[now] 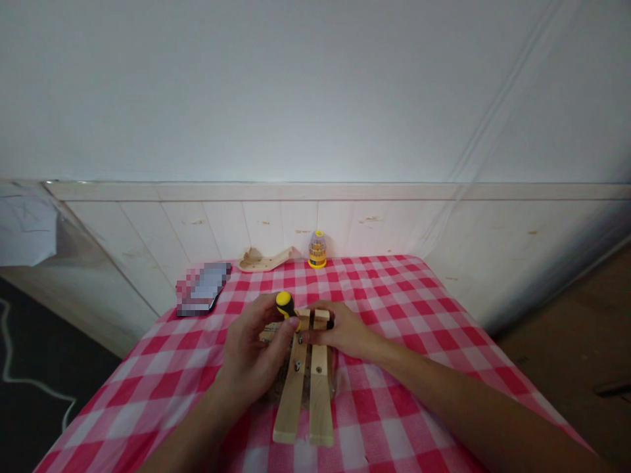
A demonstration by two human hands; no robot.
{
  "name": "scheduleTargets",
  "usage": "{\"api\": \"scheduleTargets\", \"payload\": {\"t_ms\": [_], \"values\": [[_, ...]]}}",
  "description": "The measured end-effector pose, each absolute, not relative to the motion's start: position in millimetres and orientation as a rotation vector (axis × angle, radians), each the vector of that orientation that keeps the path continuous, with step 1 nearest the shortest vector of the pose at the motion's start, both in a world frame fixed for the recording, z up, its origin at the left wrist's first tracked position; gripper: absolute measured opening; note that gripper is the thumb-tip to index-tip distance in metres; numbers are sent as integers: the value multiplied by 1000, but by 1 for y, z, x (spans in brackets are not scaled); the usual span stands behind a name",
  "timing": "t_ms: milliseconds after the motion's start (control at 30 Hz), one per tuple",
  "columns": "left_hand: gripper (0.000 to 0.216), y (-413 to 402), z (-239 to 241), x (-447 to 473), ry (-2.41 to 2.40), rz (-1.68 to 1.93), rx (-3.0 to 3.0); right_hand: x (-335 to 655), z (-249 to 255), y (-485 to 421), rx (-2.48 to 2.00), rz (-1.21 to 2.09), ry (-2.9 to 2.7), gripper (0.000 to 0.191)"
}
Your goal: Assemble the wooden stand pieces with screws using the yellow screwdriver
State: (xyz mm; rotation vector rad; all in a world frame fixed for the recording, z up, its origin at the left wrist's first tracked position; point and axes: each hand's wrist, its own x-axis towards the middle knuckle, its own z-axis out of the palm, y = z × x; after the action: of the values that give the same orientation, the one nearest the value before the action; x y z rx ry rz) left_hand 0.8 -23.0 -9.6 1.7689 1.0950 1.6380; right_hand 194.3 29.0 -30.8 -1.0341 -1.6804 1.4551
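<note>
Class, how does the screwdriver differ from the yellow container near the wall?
The screwdriver is held over the wooden pieces, while the container stands unheld near the wall. The screwdriver looks tilted; the container is upright. The screwdriver's handle is yellow and black, whereas the container has a see-through top above a yellow base. Both show yellow.

Both hands bare: left hand (251, 341) over left-centre of the checked tablecloth (394, 282), right hand (348, 328) over its middle. Fingers look slim; left thumb (282, 341) shows a short, pale-tipped-or-plain nail, too small to tell. Left forearm (190, 424), over the tablecloth's near left part, is bare down to the frame edge. Right forearm (444, 401), crossing the tablecloth's right half, is bare too, slender at the wrist, widening towards the elbow. Clothing lies out of frame.
</note>
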Motion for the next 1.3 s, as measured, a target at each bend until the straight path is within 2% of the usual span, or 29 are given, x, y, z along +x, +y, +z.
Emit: {"api": "scheduleTargets", "payload": {"t_ms": [267, 500, 767, 1033, 1300], "values": [[22, -22, -5, 1, 1097, 1559, 1793, 193, -30, 29, -1043, 1431, -1689, 27], [48, -21, -9, -1, 1132, 1614, 1768, 192, -30, 28, -1065, 1428, -1677, 31], [42, -20, -17, -3, 1071, 1632, 1833, 194, -30, 28, -1030, 1413, -1689, 30], [43, -18, -3, -3, 1065, 1661, 2095, 191, -26, 25, -1017, 1459, -1654, 26], [36, -16, 2, -3, 1145, 1690, 2129, 191, -33, 29, -1022, 1505, -1629, 35]]}}
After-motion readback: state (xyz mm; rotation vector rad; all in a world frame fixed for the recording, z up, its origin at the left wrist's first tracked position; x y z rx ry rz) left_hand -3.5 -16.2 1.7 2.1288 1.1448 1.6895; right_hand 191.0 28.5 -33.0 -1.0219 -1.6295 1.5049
